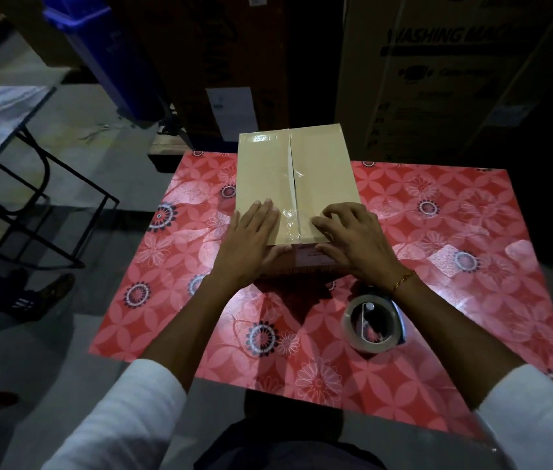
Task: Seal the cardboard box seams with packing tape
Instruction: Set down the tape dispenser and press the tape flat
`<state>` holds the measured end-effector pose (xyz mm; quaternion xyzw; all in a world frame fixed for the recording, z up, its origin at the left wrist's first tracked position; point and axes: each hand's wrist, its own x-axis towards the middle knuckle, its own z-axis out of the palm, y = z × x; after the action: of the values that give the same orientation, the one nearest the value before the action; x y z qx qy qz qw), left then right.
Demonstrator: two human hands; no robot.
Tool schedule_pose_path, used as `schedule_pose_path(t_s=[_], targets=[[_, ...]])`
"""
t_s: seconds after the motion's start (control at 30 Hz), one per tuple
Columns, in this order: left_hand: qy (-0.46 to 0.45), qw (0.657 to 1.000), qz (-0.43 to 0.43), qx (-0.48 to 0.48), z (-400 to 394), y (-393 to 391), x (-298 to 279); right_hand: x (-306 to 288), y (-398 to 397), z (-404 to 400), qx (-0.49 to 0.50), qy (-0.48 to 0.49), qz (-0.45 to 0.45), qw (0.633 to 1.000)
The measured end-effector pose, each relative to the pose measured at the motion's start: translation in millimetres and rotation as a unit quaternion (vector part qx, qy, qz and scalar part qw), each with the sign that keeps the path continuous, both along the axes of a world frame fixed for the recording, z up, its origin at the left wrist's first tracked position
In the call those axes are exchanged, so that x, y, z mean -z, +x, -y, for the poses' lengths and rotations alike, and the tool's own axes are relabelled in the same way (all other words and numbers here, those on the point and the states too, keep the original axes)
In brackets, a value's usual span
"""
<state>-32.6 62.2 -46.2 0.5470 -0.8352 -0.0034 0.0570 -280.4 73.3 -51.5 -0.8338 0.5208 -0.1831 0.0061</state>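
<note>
Partly hidden: tape roll (pixel 373 325).

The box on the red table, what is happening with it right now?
A person is taping shut a cardboard box on a table with a red flowered cloth. Clear tape already runs along the middle seam. The left hand lies flat on the top near the front edge, and the right hand presses the tape down with bent fingers. The tape roll lies unused on the cloth beside the right wrist.
</note>
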Motion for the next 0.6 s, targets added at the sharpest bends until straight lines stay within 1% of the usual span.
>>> schedule_pose_path(t_s=[0.07,0.1,0.13,0.17,0.2,0.23,0.3,0.5,0.53,0.6], targets=[[-0.003,0.992,-0.092,-0.086,-9,0,5,1,1,-3,0.032,0.027,0.009,0.999],[0.019,0.978,-0.157,-0.139,-15,-1,6,3,2,-5,0.056,0.047,0.02,0.997],[0.053,0.956,-0.223,-0.183,-20,-4,5,5,4,-7,0.075,0.07,0.04,0.994],[0.078,0.936,-0.27,-0.21,-23,-7,3,6,6,-8,0.086,0.093,0.068,0.99],[0.086,0.927,-0.29,-0.223,-25,-10,0,6,8,-9,0.09,0.11,0.096,0.985],[0.083,0.924,-0.295,-0.229,-26,-12,-3,4,9,-8,0.091,0.119,0.117,0.982],[0.059,0.925,-0.294,-0.235,-25,-13,-12,-4,9,-6,0.092,0.108,0.135,0.981],[-0.061,0.937,-0.26,-0.226,1,-11,-64,-60,11,15,0.108,0.004,0.146,0.983],[-0.064,0.938,-0.255,-0.225,7,-12,-72,-69,12,21,0.112,-0.001,0.146,0.983],[-0.041,0.939,-0.245,-0.238,17,-17,-84,-83,15,30,0.121,0.01,0.142,0.982]])
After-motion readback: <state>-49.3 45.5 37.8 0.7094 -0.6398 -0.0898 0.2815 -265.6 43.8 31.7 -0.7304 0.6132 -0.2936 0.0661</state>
